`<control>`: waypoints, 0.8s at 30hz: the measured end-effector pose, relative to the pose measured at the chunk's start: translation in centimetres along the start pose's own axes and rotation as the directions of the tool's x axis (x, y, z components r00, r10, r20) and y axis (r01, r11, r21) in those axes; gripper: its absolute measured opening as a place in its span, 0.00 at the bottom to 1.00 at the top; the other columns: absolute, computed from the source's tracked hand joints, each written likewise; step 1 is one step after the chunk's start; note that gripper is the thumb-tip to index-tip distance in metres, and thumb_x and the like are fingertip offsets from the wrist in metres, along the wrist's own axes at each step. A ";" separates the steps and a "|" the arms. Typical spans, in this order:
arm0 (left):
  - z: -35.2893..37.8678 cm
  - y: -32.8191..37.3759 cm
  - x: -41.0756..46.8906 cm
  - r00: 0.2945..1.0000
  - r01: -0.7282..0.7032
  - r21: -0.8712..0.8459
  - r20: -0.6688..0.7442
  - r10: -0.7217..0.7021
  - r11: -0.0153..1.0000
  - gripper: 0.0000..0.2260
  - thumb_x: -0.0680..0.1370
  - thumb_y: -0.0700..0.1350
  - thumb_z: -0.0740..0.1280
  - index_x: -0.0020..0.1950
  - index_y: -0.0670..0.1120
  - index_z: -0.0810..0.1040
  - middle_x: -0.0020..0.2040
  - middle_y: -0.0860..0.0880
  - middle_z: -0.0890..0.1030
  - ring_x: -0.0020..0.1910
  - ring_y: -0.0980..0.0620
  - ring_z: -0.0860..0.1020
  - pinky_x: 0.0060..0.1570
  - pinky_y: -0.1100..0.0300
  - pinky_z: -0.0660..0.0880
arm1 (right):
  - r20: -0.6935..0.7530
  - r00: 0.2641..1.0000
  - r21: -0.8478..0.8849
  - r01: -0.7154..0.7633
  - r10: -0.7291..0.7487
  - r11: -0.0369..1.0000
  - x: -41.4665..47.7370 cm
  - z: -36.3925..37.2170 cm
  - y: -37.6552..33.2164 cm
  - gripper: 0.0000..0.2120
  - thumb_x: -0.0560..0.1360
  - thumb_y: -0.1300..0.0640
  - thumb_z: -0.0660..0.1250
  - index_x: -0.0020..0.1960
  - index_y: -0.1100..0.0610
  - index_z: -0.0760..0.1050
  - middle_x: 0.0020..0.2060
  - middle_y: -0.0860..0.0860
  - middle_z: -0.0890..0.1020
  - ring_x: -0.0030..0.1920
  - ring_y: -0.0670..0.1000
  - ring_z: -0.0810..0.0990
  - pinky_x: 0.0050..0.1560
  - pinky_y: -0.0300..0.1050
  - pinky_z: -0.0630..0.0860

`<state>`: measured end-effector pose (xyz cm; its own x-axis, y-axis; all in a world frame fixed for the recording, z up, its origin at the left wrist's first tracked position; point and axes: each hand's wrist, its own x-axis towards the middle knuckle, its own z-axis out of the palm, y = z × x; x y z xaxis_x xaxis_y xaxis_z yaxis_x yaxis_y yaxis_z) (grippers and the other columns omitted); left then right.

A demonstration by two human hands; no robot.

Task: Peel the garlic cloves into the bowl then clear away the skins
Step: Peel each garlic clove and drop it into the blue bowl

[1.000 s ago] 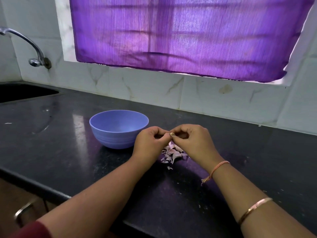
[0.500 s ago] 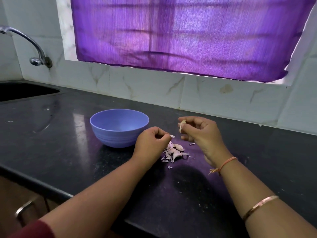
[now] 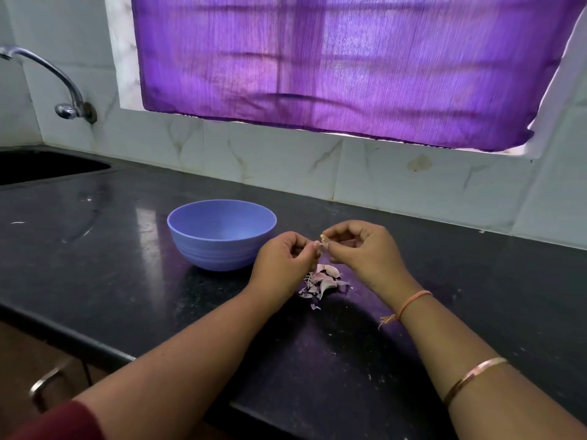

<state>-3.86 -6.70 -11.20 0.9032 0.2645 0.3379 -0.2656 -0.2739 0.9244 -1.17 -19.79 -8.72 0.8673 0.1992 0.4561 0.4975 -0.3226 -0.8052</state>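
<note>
A blue bowl stands on the black counter; its inside is hidden from this angle. Just right of it, my left hand and my right hand meet above a small heap of pinkish garlic skins and cloves. Between the fingertips of both hands sits a small garlic clove, pinched from each side. Both hands hover a little above the counter, fingers curled.
A sink with a curved tap lies at the far left. A tiled wall and a purple curtain close the back. The counter's front edge runs diagonally below my forearms, with a cabinet handle beneath.
Half a second ago my right hand had lifted away with the clove; it has come back down, and both hands pinch the clove together again.
</note>
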 end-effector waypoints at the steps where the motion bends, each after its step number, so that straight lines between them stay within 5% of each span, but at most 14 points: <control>1: 0.0 0.0 0.0 1.000 -0.001 0.012 0.005 0.001 1.000 0.06 0.77 0.43 0.67 0.43 0.41 0.78 0.38 0.44 0.83 0.39 0.48 0.81 0.48 0.47 0.79 | 0.001 1.000 0.020 -0.009 0.009 1.000 0.0 0.0 0.0 0.03 0.69 0.63 0.73 0.43 0.58 0.81 0.38 0.54 0.84 0.40 0.52 0.83 0.47 0.51 0.81; 7: 0.0 0.1 -0.1 1.000 0.022 -0.025 -0.010 -0.023 0.999 0.05 0.76 0.41 0.67 0.44 0.39 0.78 0.40 0.42 0.83 0.42 0.42 0.82 0.50 0.44 0.78 | 0.034 0.999 0.096 -0.033 0.030 0.995 -0.1 0.1 0.0 0.04 0.70 0.66 0.71 0.42 0.59 0.79 0.39 0.57 0.83 0.41 0.56 0.84 0.44 0.50 0.82; 12: -0.1 0.5 -0.4 0.999 0.043 -0.094 0.011 -0.043 0.995 0.04 0.75 0.40 0.67 0.45 0.40 0.80 0.40 0.42 0.84 0.40 0.47 0.82 0.51 0.46 0.79 | 0.037 0.999 0.041 -0.005 0.004 0.999 0.0 0.1 0.2 0.04 0.70 0.65 0.71 0.41 0.56 0.80 0.40 0.56 0.84 0.42 0.54 0.83 0.46 0.52 0.81; 19: -0.1 0.1 -0.2 1.000 0.008 -0.042 -0.018 -0.009 0.999 0.03 0.74 0.39 0.69 0.40 0.42 0.79 0.36 0.42 0.83 0.38 0.45 0.82 0.48 0.45 0.79 | 0.065 0.998 0.039 0.020 -0.023 0.999 -0.1 0.4 -0.1 0.05 0.70 0.65 0.71 0.42 0.57 0.80 0.39 0.54 0.84 0.39 0.50 0.82 0.44 0.42 0.80; 24: -0.2 0.2 -0.3 1.000 0.000 0.012 -0.017 0.000 1.000 0.04 0.74 0.39 0.69 0.40 0.40 0.78 0.35 0.44 0.83 0.35 0.50 0.79 0.43 0.53 0.78 | 0.076 0.997 0.018 0.018 -0.020 1.000 -0.2 0.6 0.0 0.04 0.70 0.65 0.71 0.41 0.58 0.80 0.37 0.55 0.84 0.40 0.55 0.83 0.45 0.49 0.81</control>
<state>-4.24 -6.66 -11.05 0.8973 0.2805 0.3409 -0.2613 -0.2850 0.9222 -1.30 -19.26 -9.03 0.8538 0.2755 0.4418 0.5132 -0.3021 -0.8034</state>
